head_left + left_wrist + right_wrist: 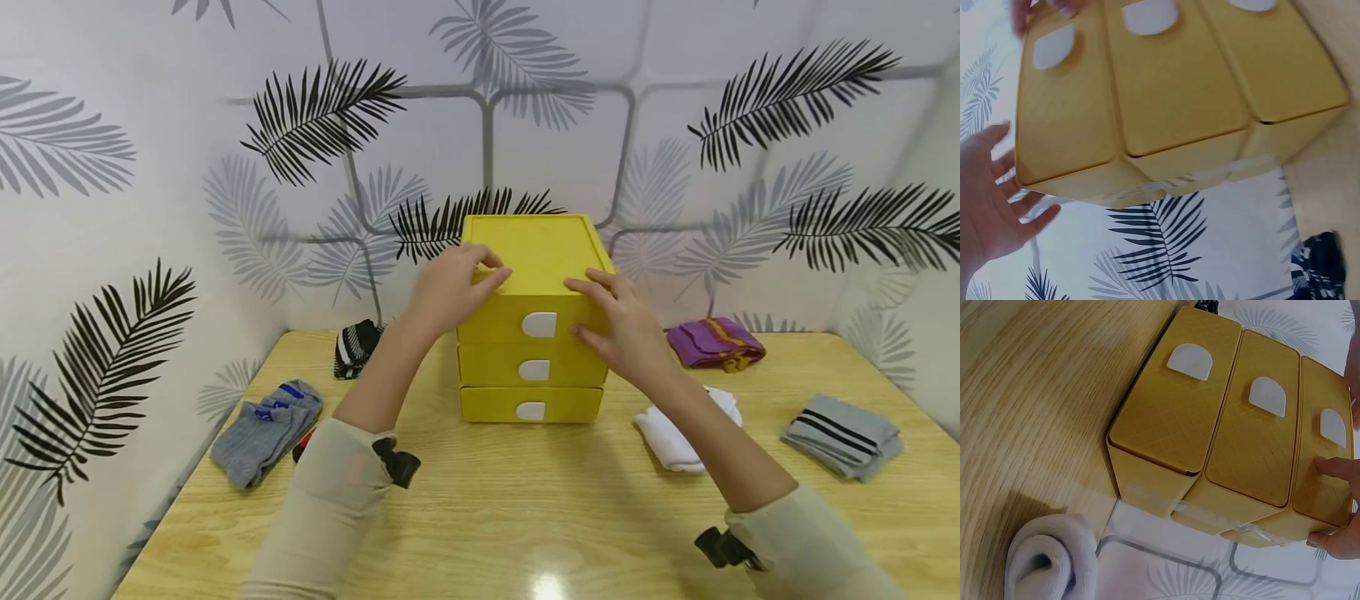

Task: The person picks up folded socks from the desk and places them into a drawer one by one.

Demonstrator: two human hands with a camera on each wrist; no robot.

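Note:
A yellow three-drawer box [532, 254] stands on the table, each drawer front bearing a white rounded tab [538, 324]. All drawers look pushed in. My left hand [455, 287] is at the box's upper left edge, with its fingers spread apart around the corner in the left wrist view. On the upper right, my right hand [622, 321] rests fingers on the top, and one digit touches the front of the top drawer [1321, 481]. Neither hand pulls a tab.
Left on the table lie grey socks [266, 429], a black-and-white patterned sock bundle [356, 348] and a small red-black item [302, 446], partly behind the sleeve. To the right are purple socks [717, 343], white socks [675, 437] and striped grey socks [843, 436]. A leaf-patterned curtain hangs behind.

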